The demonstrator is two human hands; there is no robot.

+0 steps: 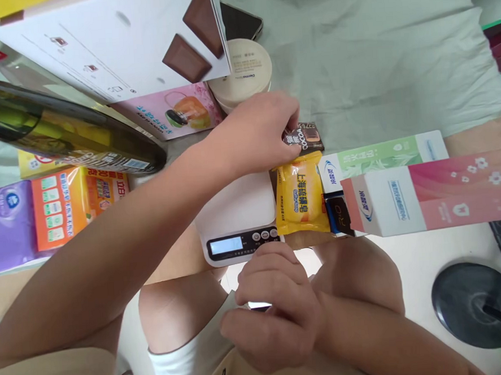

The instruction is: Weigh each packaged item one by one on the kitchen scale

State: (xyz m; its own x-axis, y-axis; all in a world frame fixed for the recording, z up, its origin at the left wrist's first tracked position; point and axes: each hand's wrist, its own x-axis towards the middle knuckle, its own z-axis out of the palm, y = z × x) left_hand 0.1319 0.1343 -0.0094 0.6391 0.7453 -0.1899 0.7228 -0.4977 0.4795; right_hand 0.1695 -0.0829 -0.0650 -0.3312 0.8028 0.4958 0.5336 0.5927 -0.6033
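My left hand (268, 132) reaches over the kitchen scale, its thumb and fingers closed on the left edge of a small dark cocoa packet (311, 137). That packet lies just behind a yellow sulfur soap packet (300, 193). The white kitchen scale (238, 202) sits at the table's front edge, partly hidden under my left forearm; its display is lit, but I cannot read a number. In front of the scale, above my lap, my right hand (277, 304) is curled with fingers bent. A small white-and-dark patch shows between its thumb and fingers; what it is I cannot tell.
Toothpaste boxes, one green (384, 156) and one pink (437, 193), lie at right beside a small black box (339, 215). A dark bottle (60, 125), a white carton (118, 43), a round tub (243, 69) and an orange package (60, 207) stand at left and behind.
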